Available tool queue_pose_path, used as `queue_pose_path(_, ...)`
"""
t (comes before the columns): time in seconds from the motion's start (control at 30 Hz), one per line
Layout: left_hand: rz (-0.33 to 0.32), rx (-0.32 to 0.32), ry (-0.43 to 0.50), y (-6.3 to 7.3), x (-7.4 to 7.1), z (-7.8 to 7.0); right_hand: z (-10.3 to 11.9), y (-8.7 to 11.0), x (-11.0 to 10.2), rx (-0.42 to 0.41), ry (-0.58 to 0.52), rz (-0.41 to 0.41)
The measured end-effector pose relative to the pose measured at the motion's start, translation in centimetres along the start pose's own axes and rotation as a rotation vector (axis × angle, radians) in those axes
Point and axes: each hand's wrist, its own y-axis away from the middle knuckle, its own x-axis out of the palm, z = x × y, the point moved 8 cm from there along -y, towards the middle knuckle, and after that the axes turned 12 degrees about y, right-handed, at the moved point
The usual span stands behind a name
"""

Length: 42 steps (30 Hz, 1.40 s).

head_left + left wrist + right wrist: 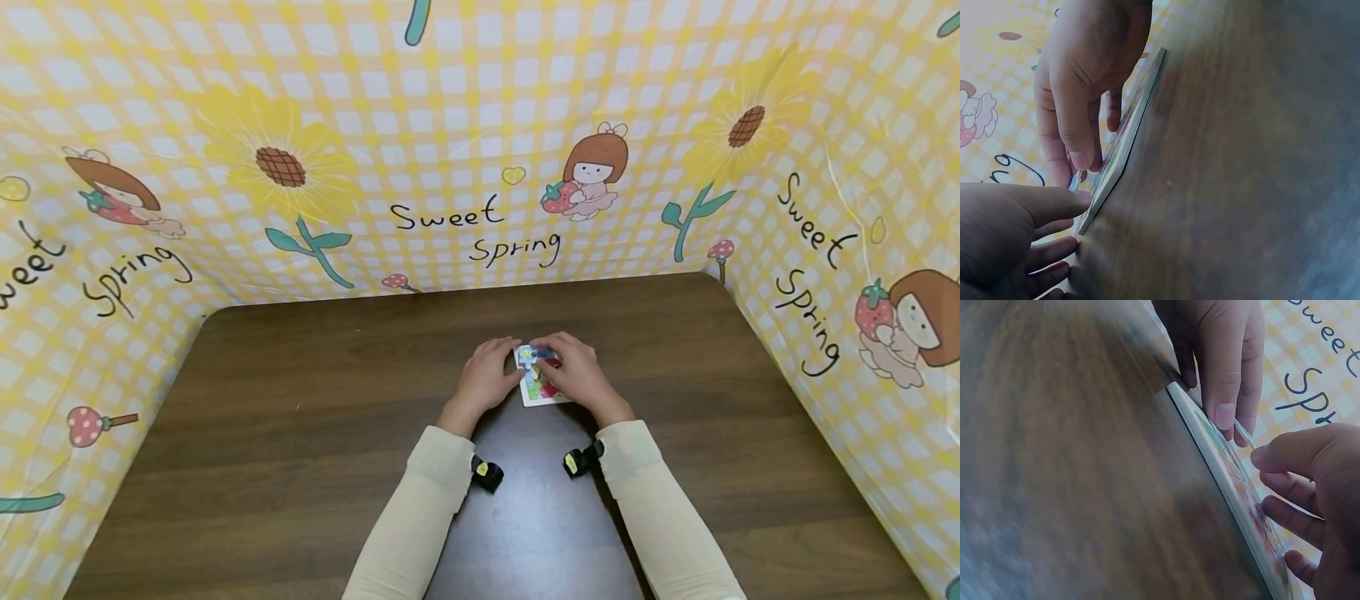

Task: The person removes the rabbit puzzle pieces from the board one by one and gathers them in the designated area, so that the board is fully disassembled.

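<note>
A small flat picture puzzle [530, 392] with a pale border and blue, green and red areas lies on the table. On its left edge, my left hand [486, 377] rests its straight thumb [1066, 203], the other fingers extended beside the board. From the right, my right hand [579, 371] reaches over the picture and covers much of it. It pinches a thin puzzle piece [1244, 434], raised at a tilt above the board near the left thumb. The piece's printed face is mostly hidden by the fingers.
The dark wooden table [315, 467] spreads around the puzzle. A yellow checked cloth [450, 108] with flowers and lettering stands as a wall at the back and both sides. Black wrist cameras [487, 475] sit on both sleeves, just above the tabletop.
</note>
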Motion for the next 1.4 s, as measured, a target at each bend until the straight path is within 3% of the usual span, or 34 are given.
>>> queue_pose_path(1.4,0.002,-0.008,-0.008,-0.14,0.33,0.26,-0.02,0.12,0.05,0.0,0.022,0.017)
